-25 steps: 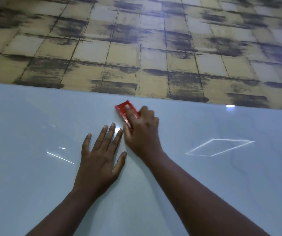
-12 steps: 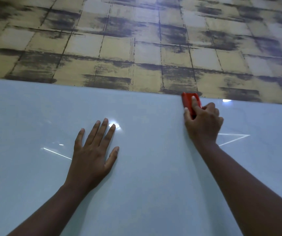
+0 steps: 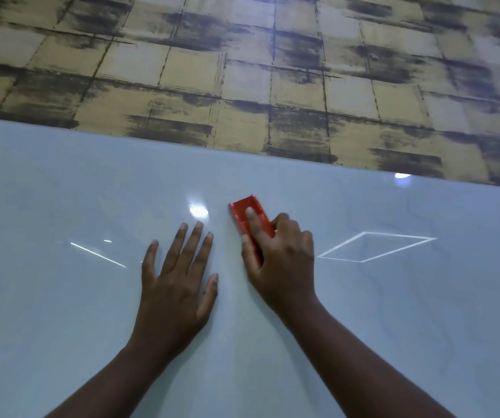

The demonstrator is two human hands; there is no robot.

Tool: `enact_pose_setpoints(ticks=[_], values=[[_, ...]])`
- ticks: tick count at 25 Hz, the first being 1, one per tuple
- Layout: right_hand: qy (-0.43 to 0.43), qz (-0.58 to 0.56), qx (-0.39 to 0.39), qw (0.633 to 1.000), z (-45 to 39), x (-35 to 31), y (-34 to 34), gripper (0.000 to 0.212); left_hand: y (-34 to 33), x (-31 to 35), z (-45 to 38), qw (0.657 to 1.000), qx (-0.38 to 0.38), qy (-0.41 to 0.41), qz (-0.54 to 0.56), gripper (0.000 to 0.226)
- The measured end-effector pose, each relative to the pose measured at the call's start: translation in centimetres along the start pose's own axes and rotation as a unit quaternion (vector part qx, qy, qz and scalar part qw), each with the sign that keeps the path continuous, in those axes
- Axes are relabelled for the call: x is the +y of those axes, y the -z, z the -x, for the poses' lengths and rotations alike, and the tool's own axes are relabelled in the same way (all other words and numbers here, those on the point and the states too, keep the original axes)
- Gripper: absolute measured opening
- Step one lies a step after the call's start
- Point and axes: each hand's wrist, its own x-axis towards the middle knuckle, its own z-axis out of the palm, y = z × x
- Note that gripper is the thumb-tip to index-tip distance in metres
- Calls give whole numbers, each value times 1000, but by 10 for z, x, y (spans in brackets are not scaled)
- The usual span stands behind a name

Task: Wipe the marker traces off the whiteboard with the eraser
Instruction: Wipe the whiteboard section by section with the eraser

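Right hand [image 3: 278, 260] grips red eraser [image 3: 250, 220], forefinger pressed along top. Eraser back from far board edge half a second ago to mid whiteboard [image 3: 61, 312], just beside left hand [image 3: 176, 285]. Left hand unmoved, flat, fingers spread, bracing. Sweeps running left-right; faint bluish traces remain on right side, so job unfinished.

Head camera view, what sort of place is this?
Likely an indoor room, hard to say more. A glossy whiteboard lies flat over a worn yellow tiled floor. The right hand holds a red eraser on the board; the left hand rests flat.
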Motion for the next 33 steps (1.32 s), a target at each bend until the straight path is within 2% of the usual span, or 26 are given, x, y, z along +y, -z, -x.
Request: enact_pose_setpoints(ticks=[3,5,11,16,18,23,27,29,31,33], values=[[69,2,-2,998,11,15,7,52,-7,13,3,1000,-21,-3,-7,65],[62,21,13,998,12,39,11,50,-8,12,7,1000,-25,-1,1,65],[-98,58,63,991,17,129,29,50,-7,13,9,1000,-19,9,11,64],[-204,7,70,976,36,96,27,50,-5,15,12,999,-22,17,20,64],[-186,-7,62,981,48,65,26,50,-4,16,13,999,-23,21,23,64],[-15,-27,-19,999,107,-9,32,50,-4,11,24,998,-51,12,41,67],[30,-22,-63,997,133,-7,56,50,3,11,44,997,-56,3,55,67],[-4,18,-71,997,134,17,67,56,7,13,55,997,-47,3,61,66],[-104,48,-68,991,133,47,77,67,12,16,68,997,-43,8,67,66],[-197,47,-84,976,139,67,87,65,18,19,84,996,-53,15,72,66]])
